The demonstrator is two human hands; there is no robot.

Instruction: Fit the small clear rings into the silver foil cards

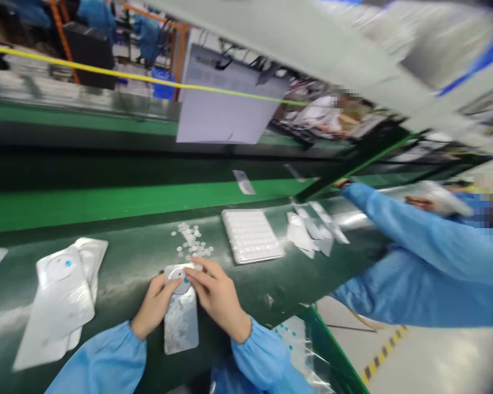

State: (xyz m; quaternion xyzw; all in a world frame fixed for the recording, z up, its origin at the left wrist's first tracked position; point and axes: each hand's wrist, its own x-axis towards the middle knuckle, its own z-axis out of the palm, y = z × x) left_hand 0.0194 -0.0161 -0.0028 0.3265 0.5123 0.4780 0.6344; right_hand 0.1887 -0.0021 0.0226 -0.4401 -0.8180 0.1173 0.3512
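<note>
A clear flat package (pixel 181 323) with a round white part and a small blue dot near its top lies on the dark green work surface. My left hand (pixel 154 303) grips the package's upper left edge between thumb and fingers. At the upper right of the same package, my right hand (pixel 218 295) has thumb and index finger pinched by the blue dot; anything between those fingertips is too small to make out. Just beyond the hands are scattered small clear discs (pixel 190 235). A white tray (pixel 252 235) with rows of pockets sits behind and to the right.
Stacked similar packages (pixel 66 295) lie at the left, and more packages (pixel 310 230) at the right. A sheet of blue dots (pixel 291 339) lies lower right. A person's blue sleeve (pixel 394 219) reaches over the bench near a slanted green bar (pixel 353 161).
</note>
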